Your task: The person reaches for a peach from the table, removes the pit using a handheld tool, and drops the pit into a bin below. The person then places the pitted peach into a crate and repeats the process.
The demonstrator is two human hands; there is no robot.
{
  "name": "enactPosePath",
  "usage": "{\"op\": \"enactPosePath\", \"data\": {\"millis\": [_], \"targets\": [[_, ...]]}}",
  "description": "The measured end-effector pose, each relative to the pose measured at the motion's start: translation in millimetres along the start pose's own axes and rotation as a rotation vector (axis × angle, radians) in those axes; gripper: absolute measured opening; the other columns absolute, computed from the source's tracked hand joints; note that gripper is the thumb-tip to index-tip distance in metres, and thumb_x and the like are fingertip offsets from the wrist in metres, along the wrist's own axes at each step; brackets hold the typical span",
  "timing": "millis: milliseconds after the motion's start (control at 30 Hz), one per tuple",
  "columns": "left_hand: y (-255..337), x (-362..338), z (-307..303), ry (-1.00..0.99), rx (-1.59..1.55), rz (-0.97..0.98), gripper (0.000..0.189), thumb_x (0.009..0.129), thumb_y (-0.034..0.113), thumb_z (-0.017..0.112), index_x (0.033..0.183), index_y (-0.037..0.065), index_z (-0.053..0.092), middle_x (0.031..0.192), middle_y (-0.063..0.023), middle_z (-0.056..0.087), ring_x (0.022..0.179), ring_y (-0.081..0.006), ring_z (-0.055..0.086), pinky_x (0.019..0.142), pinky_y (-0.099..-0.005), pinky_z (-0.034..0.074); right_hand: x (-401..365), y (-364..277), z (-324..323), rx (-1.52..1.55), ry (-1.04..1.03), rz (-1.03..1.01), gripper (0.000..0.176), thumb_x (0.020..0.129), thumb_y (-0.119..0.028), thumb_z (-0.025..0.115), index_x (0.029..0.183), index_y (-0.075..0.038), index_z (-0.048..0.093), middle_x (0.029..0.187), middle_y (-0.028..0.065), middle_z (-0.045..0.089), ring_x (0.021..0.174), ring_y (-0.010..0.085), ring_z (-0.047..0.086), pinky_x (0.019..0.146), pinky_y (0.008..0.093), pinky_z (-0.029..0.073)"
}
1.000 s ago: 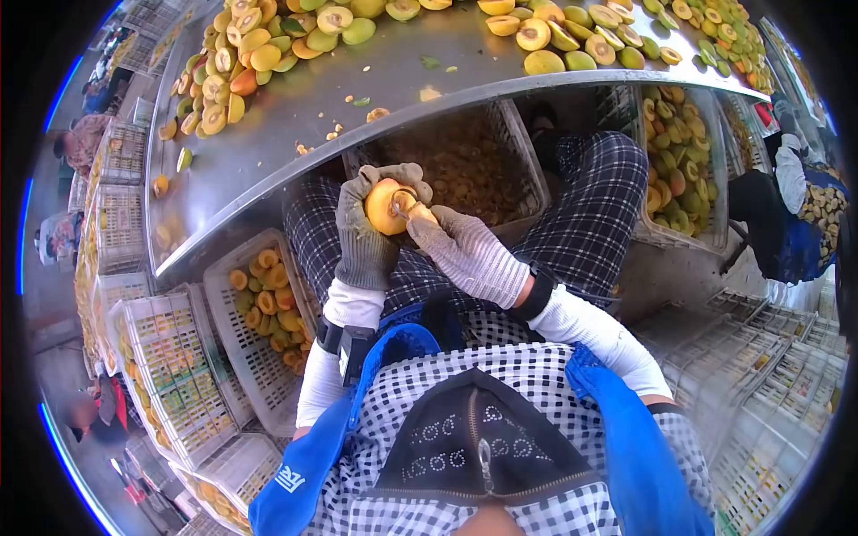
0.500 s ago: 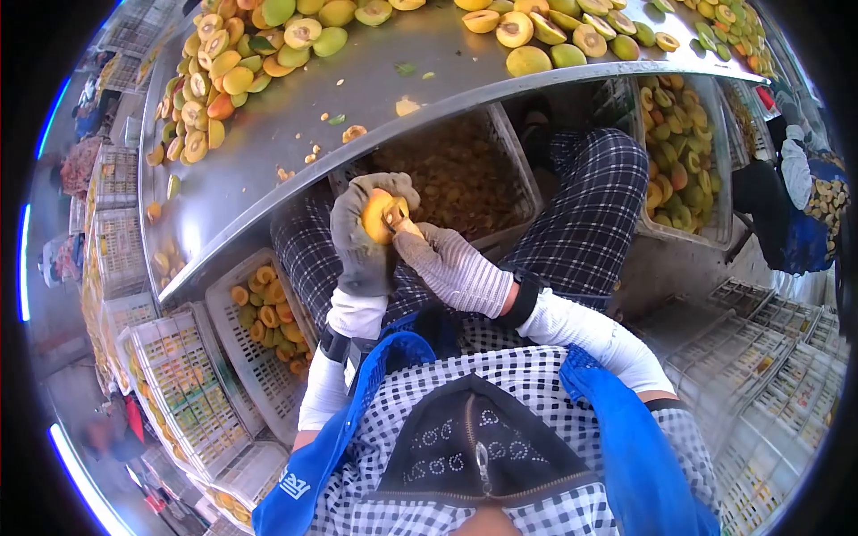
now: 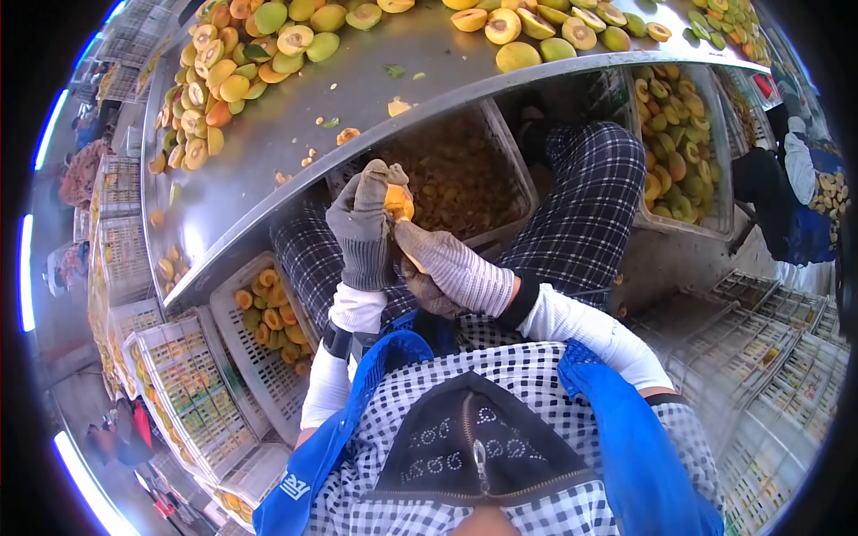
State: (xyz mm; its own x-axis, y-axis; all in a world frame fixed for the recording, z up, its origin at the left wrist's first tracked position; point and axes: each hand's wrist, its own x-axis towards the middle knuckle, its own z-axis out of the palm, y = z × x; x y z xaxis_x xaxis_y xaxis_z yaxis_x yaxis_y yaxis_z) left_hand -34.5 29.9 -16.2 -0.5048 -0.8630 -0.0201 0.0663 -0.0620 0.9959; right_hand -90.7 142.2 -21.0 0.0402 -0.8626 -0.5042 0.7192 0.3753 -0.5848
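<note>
Fruit [image 3: 399,203] in the left hand [image 3: 363,219] shows bright orange flesh.

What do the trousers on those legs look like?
The trousers are dark with a white checked pattern, clearest in the head view.

Glossy metal tabletop [image 3: 268,116] (bright glare, too); matt plastic crate [image 3: 239,323]; ribbed cloth glove [image 3: 466,268].

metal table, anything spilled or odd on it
Yes, minor mess: orange scraps lie loose by the near edge of the metal table, and a green fragment sits farther in. They look stray beside the heaped halved fruit.
</note>
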Motion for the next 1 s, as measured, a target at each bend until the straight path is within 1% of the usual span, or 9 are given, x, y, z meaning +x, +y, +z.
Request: {"op": "enactPosePath", "data": {"millis": [133,367,467,533,600,733,767,833,1000], "targets": [[4.0,16.3,-21.4,-0.488,-0.145,-0.188,0.029,0.088,0.025,0.066,0.083,-0.003,0.065,0.077,-0.0117,0.064,0.067,-0.0184,0.061,0.071,-0.0313,0.052,-7.5,1.0,-0.3,0.05,-0.123,0.011,0.053,0.093,-0.061,0.042,0.077,-0.011,0.048,0.048,-0.0001,0.036,0.034,0.01,0.034,0.03,0.0249,0.028],[3.4,2.1,-6.2,-0.184,-0.403,-0.409,0.039,0.09,0.038,0.06,0.084,0.0,0.063,0.074,-0.0093,0.063,0.061,-0.0197,0.062,0.053,-0.0272,0.05,-9.0,3.5,-0.2,0.335,-0.444,0.019,0.056,0.092,-0.064,0.038,0.077,-0.012,0.048,0.045,-0.0032,0.032,0.03,0.007,0.028,0.028,0.0208,0.025],[34.3,5.6,-45.8,-0.087,0.034,-0.084,0.042,0.093,0.037,0.056,0.09,-0.005,0.063,0.068,-0.0082,0.061,0.059,-0.0157,0.06,0.047,-0.0255,0.045,-3.3,7.1,-7.9,0.461,-0.5,0.027,0.056,0.092,-0.065,0.038,0.077,-0.012,0.048,0.046,-0.0036,0.031,0.031,0.0071,0.027,0.028,0.0213,0.024],[50.4,20.7,-104.1,-0.019,0.148,-0.201,0.033,0.092,0.033,0.058,0.098,0.001,0.065,0.069,-0.0089,0.062,0.06,-0.0172,0.061,0.049,-0.0272,0.046,6.4,7.4,-18.9,0.589,-0.34,0.104,0.054,0.091,-0.065,0.041,0.075,-0.013,0.047,0.047,-0.0028,0.036,0.031,0.0095,0.031,0.029,0.023,0.024],[65.3,34.2,-144.8,-0.121,1.732,-0.071,0.022,0.088,0.026,0.056,0.102,0.013,0.069,0.084,-0.0154,0.066,0.079,-0.0323,0.064,0.07,-0.0392,0.049,13.2,5.7,-18.9,0.616,-0.183,0.157,0.054,0.09,-0.066,0.042,0.075,-0.014,0.047,0.047,-0.0026,0.036,0.031,0.0099,0.031,0.029,0.0235,0.024],[78.9,93.4,-115.5,-0.082,1.397,0.426,0.024,0.088,0.021,0.054,0.104,0.008,0.067,0.095,-0.0128,0.066,0.088,-0.0302,0.063,0.076,-0.0389,0.049,22.1,2.9,-23.0,0.596,-0.058,0.162,0.053,0.089,-0.065,0.044,0.076,-0.014,0.048,0.047,-0.0011,0.038,0.032,0.0104,0.033,0.029,0.0247,0.027],[68.8,123.1,-105.3,-0.261,1.627,0.934,0.025,0.084,0.013,0.056,0.106,0.006,0.065,0.101,-0.0111,0.066,0.091,-0.0289,0.062,0.077,-0.0388,0.049,21.5,-1.0,-23.5,0.606,-0.052,0.151,0.053,0.089,-0.065,0.044,0.076,-0.014,0.048,0.047,-0.0009,0.038,0.032,0.0105,0.034,0.029,0.0248,0.028],[9.9,213.2,-85.7,-0.368,1.381,0.959,0.033,0.082,0.003,0.05,0.113,0.006,0.062,0.108,-0.0155,0.062,0.098,-0.0301,0.061,0.082,-0.0362,0.051,23.0,-5.2,-29.6,0.637,-0.029,0.168,0.053,0.089,-0.065,0.045,0.076,-0.014,0.049,0.047,-0.0004,0.039,0.032,0.0106,0.035,0.029,0.0249,0.029],[11.9,250.3,134.8,-0.424,1.417,0.183,0.059,0.081,0.055,0.055,0.101,0.0,0.065,0.1,-0.0215,0.066,0.098,-0.0389,0.06,0.087,-0.0462,0.045,21.4,-14.7,-40.2,0.55,0.026,0.18,0.052,0.088,-0.065,0.048,0.079,-0.014,0.047,0.049,-0.0016,0.04,0.034,0.0102,0.037,0.032,0.0262,0.031]]}}
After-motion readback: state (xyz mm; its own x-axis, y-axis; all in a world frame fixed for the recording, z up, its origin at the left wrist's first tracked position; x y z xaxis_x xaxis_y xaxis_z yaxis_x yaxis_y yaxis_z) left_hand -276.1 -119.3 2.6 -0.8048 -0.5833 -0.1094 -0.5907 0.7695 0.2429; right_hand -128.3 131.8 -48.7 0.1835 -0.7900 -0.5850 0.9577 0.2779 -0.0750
